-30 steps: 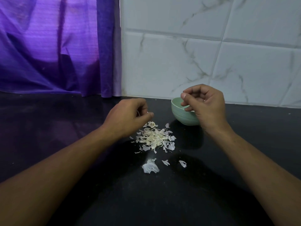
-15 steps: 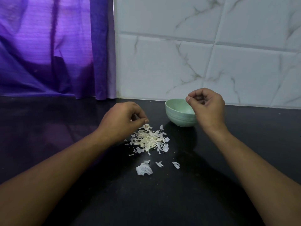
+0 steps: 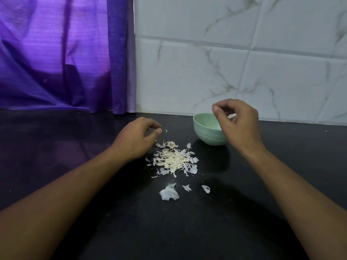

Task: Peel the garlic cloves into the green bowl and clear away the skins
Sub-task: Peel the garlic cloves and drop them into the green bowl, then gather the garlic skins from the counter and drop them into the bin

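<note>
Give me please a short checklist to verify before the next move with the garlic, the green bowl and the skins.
1. Green bowl upright on the black countertop: ok.
2. Right hand at the bowl's right rim: ok.
3. Clove in the right hand: cannot tell; curled fingers hide it.
4. Left hand beside the skin pile, holding nothing: cannot tell.
5. All skins in one pile: not ok; three loose skins lie apart, nearer the person.
</note>
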`<state>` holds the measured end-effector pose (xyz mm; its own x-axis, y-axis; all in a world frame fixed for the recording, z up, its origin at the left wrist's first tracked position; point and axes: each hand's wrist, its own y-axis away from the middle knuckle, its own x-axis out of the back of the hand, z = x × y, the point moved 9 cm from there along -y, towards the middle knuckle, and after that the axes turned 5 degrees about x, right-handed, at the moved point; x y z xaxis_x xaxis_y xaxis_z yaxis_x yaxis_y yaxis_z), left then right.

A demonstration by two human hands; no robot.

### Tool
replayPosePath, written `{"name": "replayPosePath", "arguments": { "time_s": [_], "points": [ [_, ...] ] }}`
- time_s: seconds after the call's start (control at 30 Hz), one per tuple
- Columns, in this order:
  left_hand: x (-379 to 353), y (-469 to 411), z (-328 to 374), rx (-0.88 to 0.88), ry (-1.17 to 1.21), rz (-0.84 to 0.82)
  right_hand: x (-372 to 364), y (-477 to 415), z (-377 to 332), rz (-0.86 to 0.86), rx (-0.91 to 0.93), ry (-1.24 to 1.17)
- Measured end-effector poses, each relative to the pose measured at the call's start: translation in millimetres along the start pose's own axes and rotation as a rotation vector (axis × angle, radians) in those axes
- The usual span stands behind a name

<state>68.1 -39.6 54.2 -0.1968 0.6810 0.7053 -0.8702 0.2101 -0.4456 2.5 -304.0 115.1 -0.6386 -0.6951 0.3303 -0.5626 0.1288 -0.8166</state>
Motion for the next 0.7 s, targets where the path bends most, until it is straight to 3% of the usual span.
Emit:
{"name": "replayPosePath", "arguments": {
  "time_s": [0.17, 0.33, 0.43, 0.53, 0.63, 0.7],
  "points": [
    [-23.3, 1.2, -24.3, 0.085, -0.081, -0.252, -67.0, 28.9, -9.1, -0.483, -0.088, -0.169],
    [-43.9, 10.1, -10.7, 0.02, 0.033, -0.417, -104.7, 63.9, 0.6, -0.712, -0.232, -0.245],
    [-51.5, 8.6, -5.8, 0.015, 0.341, -0.472, -113.4, 70.4, 9.9, -0.718, -0.308, -0.275],
    [-39.5, -2.3, -17.5, 0.106, 0.641, -0.306, -111.4, 65.9, 17.5, -0.609, -0.402, -0.375],
    [-29.5, -14.7, -31.2, 0.131, 0.581, -0.152, -111.2, 64.3, 27.8, -0.53, -0.487, -0.484],
    [-34.4, -21.7, -38.9, 0.148, 0.535, -0.153, -111.4, 64.2, 31.1, -0.508, -0.514, -0.512]
  ]
}}
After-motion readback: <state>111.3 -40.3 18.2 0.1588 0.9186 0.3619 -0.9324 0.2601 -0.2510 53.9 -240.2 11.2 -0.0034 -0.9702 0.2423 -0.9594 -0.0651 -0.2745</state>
